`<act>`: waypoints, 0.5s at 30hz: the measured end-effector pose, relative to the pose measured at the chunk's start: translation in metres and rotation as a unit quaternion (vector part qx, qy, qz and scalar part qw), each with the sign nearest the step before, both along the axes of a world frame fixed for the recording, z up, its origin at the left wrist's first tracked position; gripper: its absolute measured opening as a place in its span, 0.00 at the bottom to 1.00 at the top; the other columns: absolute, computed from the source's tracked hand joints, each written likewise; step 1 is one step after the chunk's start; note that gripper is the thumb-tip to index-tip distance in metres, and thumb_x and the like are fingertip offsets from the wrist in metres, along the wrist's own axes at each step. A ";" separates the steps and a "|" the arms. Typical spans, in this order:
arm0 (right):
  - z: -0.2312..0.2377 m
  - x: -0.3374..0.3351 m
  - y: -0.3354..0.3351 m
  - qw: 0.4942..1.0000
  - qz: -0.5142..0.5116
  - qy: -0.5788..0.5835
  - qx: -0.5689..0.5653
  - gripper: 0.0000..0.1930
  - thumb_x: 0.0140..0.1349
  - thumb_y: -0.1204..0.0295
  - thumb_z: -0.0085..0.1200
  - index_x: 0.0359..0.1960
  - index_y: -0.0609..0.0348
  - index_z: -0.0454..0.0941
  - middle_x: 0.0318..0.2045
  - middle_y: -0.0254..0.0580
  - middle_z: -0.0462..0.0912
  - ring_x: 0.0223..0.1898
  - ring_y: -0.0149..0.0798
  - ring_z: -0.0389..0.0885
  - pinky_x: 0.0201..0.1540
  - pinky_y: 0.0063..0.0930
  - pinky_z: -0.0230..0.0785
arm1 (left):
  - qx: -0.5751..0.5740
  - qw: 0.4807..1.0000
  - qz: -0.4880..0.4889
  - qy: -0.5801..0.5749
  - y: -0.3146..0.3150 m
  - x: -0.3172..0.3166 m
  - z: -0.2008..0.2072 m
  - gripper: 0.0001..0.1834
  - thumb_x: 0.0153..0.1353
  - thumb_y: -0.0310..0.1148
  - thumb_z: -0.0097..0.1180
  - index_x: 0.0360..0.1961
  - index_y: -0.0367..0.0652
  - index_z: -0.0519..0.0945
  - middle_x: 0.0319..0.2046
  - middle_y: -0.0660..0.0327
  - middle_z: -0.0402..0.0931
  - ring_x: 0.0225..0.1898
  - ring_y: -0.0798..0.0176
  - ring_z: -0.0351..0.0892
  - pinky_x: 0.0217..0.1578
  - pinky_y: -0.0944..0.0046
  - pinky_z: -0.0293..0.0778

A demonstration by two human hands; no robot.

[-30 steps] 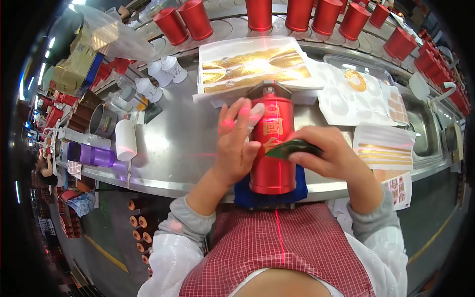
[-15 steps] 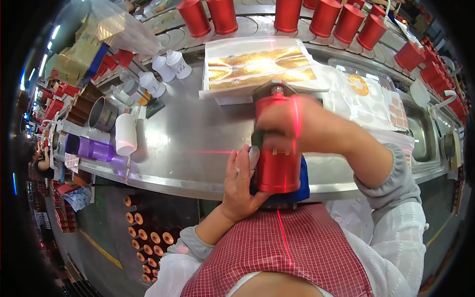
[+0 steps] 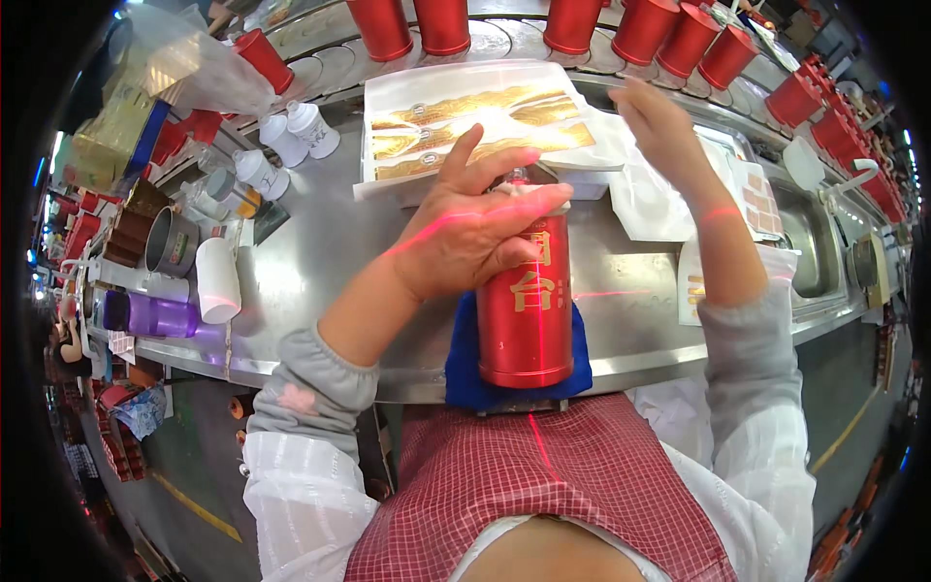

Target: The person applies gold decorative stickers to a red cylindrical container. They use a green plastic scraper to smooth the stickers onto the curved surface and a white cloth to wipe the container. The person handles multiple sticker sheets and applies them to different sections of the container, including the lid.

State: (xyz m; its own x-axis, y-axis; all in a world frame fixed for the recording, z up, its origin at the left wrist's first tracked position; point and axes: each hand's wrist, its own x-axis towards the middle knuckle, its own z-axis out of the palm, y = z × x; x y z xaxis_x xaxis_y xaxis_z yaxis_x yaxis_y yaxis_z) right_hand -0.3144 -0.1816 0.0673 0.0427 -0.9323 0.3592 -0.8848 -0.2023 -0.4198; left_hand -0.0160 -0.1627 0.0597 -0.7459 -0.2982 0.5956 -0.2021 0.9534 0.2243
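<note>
A shiny red cylindrical bottle point(image 3: 526, 339) with gold lettering lies on a blue cloth point(image 3: 582, 357) at the counter's front edge, its narrow neck pointing away from me. My left hand point(image 3: 470, 228) lies across the bottle's upper part, fingers spread and nothing visibly gripped. A bit of white shows between those fingers and the bottle's shoulder; I cannot tell what it is. Raised over the white sheets at the right, my right hand point(image 3: 661, 136) has its fingers stretched out and seems to hold nothing. Closest to it is a loose white sheet point(image 3: 648, 199).
Beyond the bottle lies a stack of gold-printed sheets point(image 3: 465, 121). More red bottles point(image 3: 572, 24) stand on the conveyor behind. At left are small white bottles point(image 3: 312, 131), a metal pot point(image 3: 173, 241), a white roll point(image 3: 218, 281) and a purple bottle point(image 3: 160, 315). A sink point(image 3: 815, 252) sits at right.
My right hand has left the bottle and moved up and right. My left hand has risen from the bottle's lower side to its upper part. Gold lettering now faces up.
</note>
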 end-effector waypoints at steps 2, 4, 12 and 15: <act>-0.003 0.000 -0.065 0.983 -0.068 0.112 0.125 0.28 0.59 0.49 0.54 0.47 0.64 0.78 0.54 0.50 0.77 0.49 0.44 0.80 0.40 0.35 0.77 | 0.008 1.000 0.012 0.024 0.008 0.002 -0.008 0.31 0.64 0.61 0.41 0.54 0.51 0.79 0.44 0.61 0.81 0.60 0.58 0.67 0.68 0.44 0.41; -0.011 0.012 -0.105 0.960 -0.117 0.101 0.234 0.37 0.53 0.40 0.55 0.45 0.67 0.79 0.49 0.52 0.80 0.47 0.47 0.80 0.41 0.36 0.76 | 0.029 0.998 0.031 0.039 0.020 0.008 -0.013 0.31 0.65 0.61 0.41 0.55 0.51 0.79 0.44 0.63 0.81 0.60 0.59 0.68 0.68 0.44 0.42; -0.050 -0.020 -0.172 0.948 -0.062 0.242 0.196 0.26 0.56 0.47 0.52 0.34 0.60 0.86 0.40 0.51 0.84 0.44 0.48 0.82 0.48 0.41 0.72 | 0.063 0.993 0.077 0.067 0.049 0.024 -0.026 0.27 0.65 0.54 0.46 0.57 0.49 0.76 0.48 0.63 0.80 0.60 0.54 0.69 0.68 0.45 0.46; -0.029 -0.004 -0.150 0.951 -0.042 0.303 -0.053 0.16 0.61 0.58 0.51 0.30 0.58 0.84 0.33 0.48 0.83 0.41 0.50 0.80 0.45 0.44 0.72 | 0.084 0.980 0.104 0.147 0.048 0.026 -0.029 0.24 0.64 0.47 0.52 0.57 0.46 0.76 0.49 0.59 0.79 0.60 0.54 0.68 0.67 0.45 0.47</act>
State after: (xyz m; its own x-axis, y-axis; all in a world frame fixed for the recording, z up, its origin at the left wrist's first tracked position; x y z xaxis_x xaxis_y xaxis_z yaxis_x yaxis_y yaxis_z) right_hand -0.3184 -0.3311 0.0383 0.1990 -0.9013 0.3849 -0.9726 -0.1336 0.1902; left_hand 0.0100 -0.1146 0.0305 -0.4632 -0.5368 0.7052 -0.2908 0.8437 0.4512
